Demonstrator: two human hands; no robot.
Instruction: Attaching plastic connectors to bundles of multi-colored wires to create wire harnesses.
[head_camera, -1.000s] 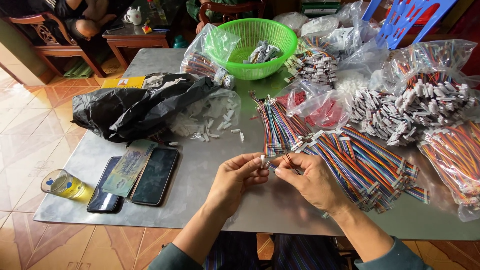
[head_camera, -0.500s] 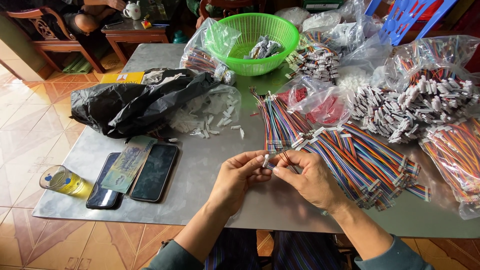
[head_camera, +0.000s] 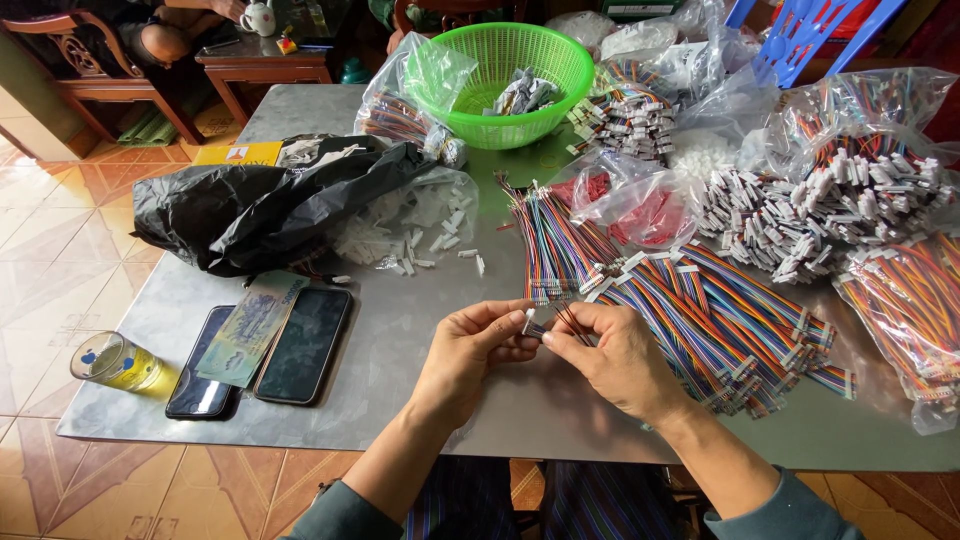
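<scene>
My left hand (head_camera: 468, 352) pinches a small white plastic connector (head_camera: 527, 320) between thumb and fingers. My right hand (head_camera: 620, 358) grips the ends of a thin bundle of coloured wires (head_camera: 570, 318) right against that connector. Both hands hover over the grey metal table (head_camera: 400, 350) near its front edge. Just behind them lies a big heap of multicoloured ribbon cables (head_camera: 700, 320), some with white connectors on them. A loose pile of small white connectors (head_camera: 420, 235) lies on clear plastic to the left.
A black plastic bag (head_camera: 260, 205), two phones (head_camera: 300, 345) with a banknote (head_camera: 250, 325) on them and a glass of yellow drink (head_camera: 115, 362) sit at the left. A green basket (head_camera: 505, 80) and several clear bags of wired connectors (head_camera: 850, 190) fill the back and right.
My hands stay in the same spot with the connector and wire ends between them; only the fingers shift slightly. The camera has tilted a little.
</scene>
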